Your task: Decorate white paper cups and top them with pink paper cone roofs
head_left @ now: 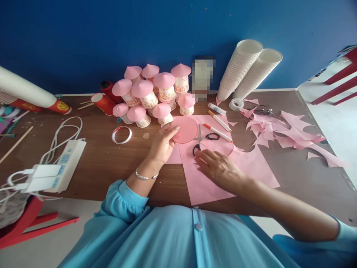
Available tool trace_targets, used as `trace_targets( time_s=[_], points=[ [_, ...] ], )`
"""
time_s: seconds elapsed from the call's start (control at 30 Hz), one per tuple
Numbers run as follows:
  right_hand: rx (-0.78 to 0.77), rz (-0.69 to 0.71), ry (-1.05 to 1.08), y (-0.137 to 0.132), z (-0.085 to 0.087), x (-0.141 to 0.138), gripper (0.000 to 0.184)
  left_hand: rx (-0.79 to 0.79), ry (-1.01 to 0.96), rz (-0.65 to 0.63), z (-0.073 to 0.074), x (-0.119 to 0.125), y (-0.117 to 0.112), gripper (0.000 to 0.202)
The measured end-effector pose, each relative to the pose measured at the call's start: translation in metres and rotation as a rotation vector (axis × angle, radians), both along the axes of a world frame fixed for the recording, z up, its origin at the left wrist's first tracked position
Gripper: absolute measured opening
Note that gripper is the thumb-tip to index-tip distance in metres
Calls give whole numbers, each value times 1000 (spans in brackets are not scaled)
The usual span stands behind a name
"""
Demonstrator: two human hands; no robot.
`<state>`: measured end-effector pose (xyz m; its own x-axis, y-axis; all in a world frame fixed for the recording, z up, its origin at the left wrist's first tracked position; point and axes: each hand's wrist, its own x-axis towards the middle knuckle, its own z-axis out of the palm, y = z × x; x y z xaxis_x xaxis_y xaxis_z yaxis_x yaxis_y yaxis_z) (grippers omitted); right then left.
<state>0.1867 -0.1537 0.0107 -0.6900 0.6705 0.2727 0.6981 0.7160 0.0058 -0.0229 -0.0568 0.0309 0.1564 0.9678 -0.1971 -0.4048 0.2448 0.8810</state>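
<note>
My left hand (pixel 163 143) pinches a round pink paper disc (pixel 185 130) by its left edge, thumb on top. A pair of scissors (pixel 199 139) with black handles lies with its blades apart, just right of the disc, over pink paper sheets (pixel 200 186). My right hand (pixel 219 167) is low over the sheets, its fingers loosely bent and its fingertips at the nearer handle loop; I see no firm grip on the scissors. A circle outline shows on the sheet to the right, partly behind the right hand. Two markers (pixel 218 133) rest on the paper.
Several paper cups with pink cone roofs (pixel 142 88) stand at the back. Right of them are a glue tube (pixel 216 108), clear tape (pixel 236 104), stacked white cups (pixel 241 67) and pink scraps (pixel 267 126). Leftward lie a white tape ring (pixel 122 127) and a power strip (pixel 67 163).
</note>
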Motion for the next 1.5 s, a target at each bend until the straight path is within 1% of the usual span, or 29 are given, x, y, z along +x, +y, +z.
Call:
trace_targets(
  time_s=[0.1,0.2,0.27,0.4,0.5,0.57,0.63,0.7,0.77,0.83,0.9,0.97,1.0,1.07,1.1,1.17,1.2,1.23,1.27,1.3,1.33,1.37,1.43,1.5],
  points=[
    [-19,36,-36,-19,-5,-8,18,35,32,5,0,-1,0,29],
    [-65,46,-177,-28,0,-20,24,44,61,8,1,0,0,32],
    [-78,51,-252,-28,5,-28,24,54,77,7,1,0,-1,34],
    [-86,30,-328,-19,15,-38,25,71,107,19,0,0,-1,39],
    [-83,22,-337,-17,23,-38,25,71,146,26,0,-3,-1,41],
    [-66,24,-329,-20,28,-36,21,80,172,40,1,-4,-1,40],
    [-62,27,-325,-25,30,-35,15,84,177,45,2,-5,-1,39],
    [-80,40,-326,-28,26,-37,13,69,159,34,4,-4,-2,38],
    [-93,74,-312,-28,18,-40,14,45,136,25,5,-3,-3,38],
    [-103,118,-272,-25,10,-45,17,32,126,24,6,-2,-4,39],
    [-137,138,-219,-20,6,-49,17,29,130,16,6,0,-5,38],
    [-211,136,-137,-15,7,-51,17,28,137,4,6,0,-6,36],
    [-260,138,-68,-12,8,-50,21,27,139,1,6,0,-6,35],
    [-353,107,133,-5,13,-46,29,24,146,-4,7,-1,-7,35],
    [-398,65,262,0,15,-41,30,22,151,-9,7,-1,-7,34],
    [-490,-109,530,13,18,-32,28,18,165,-18,8,-2,-9,34],
    [-566,-210,663,20,18,-27,26,17,170,-21,8,-2,-10,34],
    [-659,-301,785,28,19,-22,27,16,173,-21,9,-1,-12,33],
    [-778,-351,904,35,19,-19,33,15,176,-21,8,0,-13,33],
    [-910,-365,1027,42,18,-17,39,16,179,-25,8,2,-15,32],
    [-1036,-349,1127,48,18,-15,45,17,182,-36,7,3,-17,32],
    [-1125,-330,1201,53,18,-14,47,19,186,-53,6,5,-19,31],
    [-1215,-300,1282,60,17,-14,49,17,191,-95,4,7,-21,31],
    [-1239,-300,1300,64,17,-12,49,6,188,-100,2,7,-19,31]
  ],
)
